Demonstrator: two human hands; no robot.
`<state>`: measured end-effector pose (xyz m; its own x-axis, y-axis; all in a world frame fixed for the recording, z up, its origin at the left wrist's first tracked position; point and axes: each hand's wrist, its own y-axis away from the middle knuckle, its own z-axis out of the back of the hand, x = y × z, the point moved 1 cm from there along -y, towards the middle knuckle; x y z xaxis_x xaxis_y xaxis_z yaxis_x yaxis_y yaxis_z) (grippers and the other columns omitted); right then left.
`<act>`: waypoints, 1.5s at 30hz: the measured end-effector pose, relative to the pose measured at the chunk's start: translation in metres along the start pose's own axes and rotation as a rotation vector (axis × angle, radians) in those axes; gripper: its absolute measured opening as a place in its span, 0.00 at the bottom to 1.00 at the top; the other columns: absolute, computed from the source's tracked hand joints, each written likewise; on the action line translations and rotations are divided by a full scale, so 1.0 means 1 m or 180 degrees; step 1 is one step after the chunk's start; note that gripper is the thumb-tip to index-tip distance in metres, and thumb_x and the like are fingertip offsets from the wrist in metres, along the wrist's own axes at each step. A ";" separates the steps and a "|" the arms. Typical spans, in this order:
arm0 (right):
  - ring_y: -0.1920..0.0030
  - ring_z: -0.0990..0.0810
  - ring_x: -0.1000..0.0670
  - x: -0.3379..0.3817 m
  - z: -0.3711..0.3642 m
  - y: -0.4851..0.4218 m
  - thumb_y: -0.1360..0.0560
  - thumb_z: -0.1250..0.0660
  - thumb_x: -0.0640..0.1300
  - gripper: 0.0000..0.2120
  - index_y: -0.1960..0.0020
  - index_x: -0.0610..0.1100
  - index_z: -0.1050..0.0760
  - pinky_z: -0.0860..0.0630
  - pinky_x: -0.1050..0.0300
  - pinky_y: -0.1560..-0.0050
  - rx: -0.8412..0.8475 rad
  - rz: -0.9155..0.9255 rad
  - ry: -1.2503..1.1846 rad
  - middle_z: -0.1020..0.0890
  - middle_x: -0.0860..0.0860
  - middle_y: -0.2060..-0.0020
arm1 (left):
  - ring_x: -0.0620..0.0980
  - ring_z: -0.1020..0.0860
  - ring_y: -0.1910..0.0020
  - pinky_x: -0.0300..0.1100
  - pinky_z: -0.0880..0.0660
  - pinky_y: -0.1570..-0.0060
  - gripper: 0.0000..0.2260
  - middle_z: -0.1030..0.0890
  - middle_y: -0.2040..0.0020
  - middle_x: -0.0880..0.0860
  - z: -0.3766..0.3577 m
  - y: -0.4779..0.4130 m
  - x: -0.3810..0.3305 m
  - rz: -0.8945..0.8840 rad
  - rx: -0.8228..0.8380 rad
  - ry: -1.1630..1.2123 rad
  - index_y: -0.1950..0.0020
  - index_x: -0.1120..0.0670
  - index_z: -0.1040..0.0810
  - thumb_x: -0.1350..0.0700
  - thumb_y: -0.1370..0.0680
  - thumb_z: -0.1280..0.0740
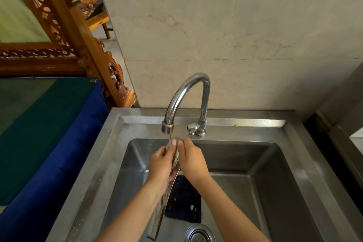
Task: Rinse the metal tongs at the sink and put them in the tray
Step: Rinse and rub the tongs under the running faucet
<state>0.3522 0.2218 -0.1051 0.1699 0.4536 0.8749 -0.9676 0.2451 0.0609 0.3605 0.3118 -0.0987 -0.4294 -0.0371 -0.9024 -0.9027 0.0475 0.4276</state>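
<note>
Both hands, left hand (164,163) & right hand (191,160), are gripping tongs (167,194) under faucet (168,126) w/ fingers clenched; should be turning them so water's reaching both sides.

No readable text, label or number shows anywhere.

Glossy chrome faucet (188,94), dull scuffed steel sink (294,163), carved varnished wood frame (78,31)

— Tongs, status?
— Metal tongs (166,192) held over my sink (294,155) basin, head up under the thin faucet stream, handle slanting down toward the near edge.
— Grip?
— My left hand (163,165) and right hand (191,160) clasp the head.
</note>
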 end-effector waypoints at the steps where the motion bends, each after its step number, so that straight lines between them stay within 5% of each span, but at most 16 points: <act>1: 0.72 0.29 0.57 -0.001 0.000 -0.001 0.20 0.46 0.48 0.12 0.62 0.49 0.36 0.33 0.67 0.73 0.0050 0.0035 -0.0206 0.26 0.54 0.70 | 0.43 0.33 0.85 0.30 0.40 0.85 0.19 0.28 0.77 0.51 -0.001 -0.001 0.001 0.0055 -0.0044 -0.0004 0.56 0.60 0.23 0.44 0.23 0.38; 4: 0.66 0.24 0.58 -0.001 -0.002 -0.003 0.22 0.40 0.44 0.01 0.51 0.48 0.32 0.29 0.70 0.69 0.0230 0.0124 -0.0652 0.23 0.54 0.63 | 0.44 0.29 0.83 0.32 0.38 0.85 0.18 0.25 0.76 0.50 -0.003 -0.003 0.001 -0.0022 -0.0181 -0.0048 0.57 0.56 0.23 0.48 0.19 0.46; 7: 0.57 0.22 0.53 -0.002 -0.005 -0.005 0.24 0.37 0.44 0.11 0.43 0.47 0.31 0.27 0.68 0.62 0.0204 0.0215 -0.0660 0.22 0.50 0.55 | 0.49 0.21 0.67 0.38 0.28 0.78 0.14 0.19 0.60 0.56 -0.002 -0.002 0.001 -0.0097 -0.0122 -0.0024 0.50 0.55 0.24 0.53 0.18 0.47; 12: 0.66 0.30 0.59 0.002 -0.013 -0.003 0.23 0.38 0.45 0.03 0.55 0.49 0.32 0.32 0.69 0.68 -0.0313 0.0121 -0.0576 0.29 0.55 0.63 | 0.53 0.22 0.65 0.44 0.27 0.69 0.12 0.20 0.58 0.61 0.006 -0.005 0.001 -0.0238 -0.0092 -0.0344 0.51 0.56 0.23 0.52 0.19 0.44; 17: 0.72 0.28 0.51 0.010 -0.021 -0.003 0.20 0.48 0.55 0.20 0.67 0.47 0.34 0.31 0.57 0.68 -0.0466 -0.0270 -0.0261 0.26 0.50 0.72 | 0.61 0.19 0.61 0.55 0.21 0.59 0.20 0.18 0.62 0.63 0.016 -0.009 0.004 -0.0257 -0.0381 -0.0689 0.62 0.53 0.19 0.42 0.21 0.43; 19: 0.70 0.25 0.49 0.010 -0.024 -0.003 0.21 0.47 0.55 0.19 0.64 0.45 0.31 0.30 0.56 0.67 -0.0491 -0.0320 -0.0295 0.23 0.48 0.70 | 0.59 0.20 0.63 0.55 0.22 0.58 0.22 0.20 0.66 0.61 0.016 -0.010 0.006 -0.0453 -0.0457 -0.0952 0.63 0.54 0.20 0.43 0.20 0.45; 23: 0.64 0.24 0.53 0.008 -0.030 0.000 0.23 0.39 0.48 0.07 0.49 0.46 0.35 0.30 0.63 0.66 -0.0040 -0.0098 -0.0783 0.23 0.49 0.61 | 0.58 0.21 0.58 0.59 0.22 0.54 0.12 0.20 0.59 0.58 0.016 -0.013 0.007 -0.0704 -0.0567 -0.1242 0.54 0.54 0.27 0.52 0.18 0.47; 26: 0.65 0.25 0.55 0.006 -0.026 -0.003 0.21 0.42 0.47 0.07 0.48 0.44 0.31 0.29 0.62 0.67 -0.0207 -0.0192 -0.0653 0.23 0.52 0.63 | 0.56 0.22 0.60 0.57 0.22 0.58 0.08 0.22 0.60 0.56 0.017 -0.009 0.009 -0.0860 -0.0539 -0.1416 0.55 0.52 0.30 0.56 0.18 0.46; 31: 0.72 0.28 0.54 0.000 -0.020 -0.010 0.19 0.49 0.53 0.20 0.67 0.46 0.34 0.36 0.59 0.73 -0.0661 -0.0626 -0.0075 0.27 0.53 0.73 | 0.49 0.26 0.68 0.45 0.29 0.67 0.11 0.23 0.66 0.51 0.013 -0.007 0.012 -0.0986 -0.0200 -0.1793 0.58 0.54 0.27 0.47 0.22 0.39; 38: 0.68 0.27 0.58 -0.010 -0.020 0.003 0.21 0.43 0.43 0.03 0.53 0.46 0.33 0.32 0.71 0.70 -0.0214 -0.0041 -0.0980 0.25 0.54 0.65 | 0.56 0.21 0.62 0.52 0.23 0.60 0.15 0.20 0.63 0.59 0.004 -0.016 0.006 -0.0691 -0.0265 -0.1542 0.59 0.53 0.24 0.49 0.19 0.45; 42: 0.74 0.32 0.56 -0.011 -0.008 -0.005 0.20 0.47 0.50 0.18 0.67 0.47 0.35 0.37 0.61 0.74 -0.0784 -0.0412 -0.0408 0.29 0.52 0.73 | 0.43 0.28 0.71 0.35 0.32 0.72 0.09 0.23 0.65 0.53 0.000 -0.010 0.013 -0.0972 -0.0028 -0.1737 0.57 0.54 0.26 0.51 0.21 0.38; 45: 0.74 0.30 0.55 -0.008 -0.009 -0.006 0.20 0.48 0.52 0.20 0.69 0.48 0.35 0.35 0.60 0.73 -0.0758 -0.0430 -0.0271 0.28 0.52 0.74 | 0.44 0.29 0.71 0.37 0.32 0.70 0.12 0.24 0.68 0.56 0.004 -0.011 0.012 -0.1163 -0.0118 -0.1609 0.60 0.57 0.26 0.49 0.24 0.34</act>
<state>0.3582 0.2240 -0.1167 0.2682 0.3321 0.9043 -0.8644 0.4974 0.0737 0.3649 0.3148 -0.1147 -0.0351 0.4331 -0.9007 -0.9931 0.0860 0.0800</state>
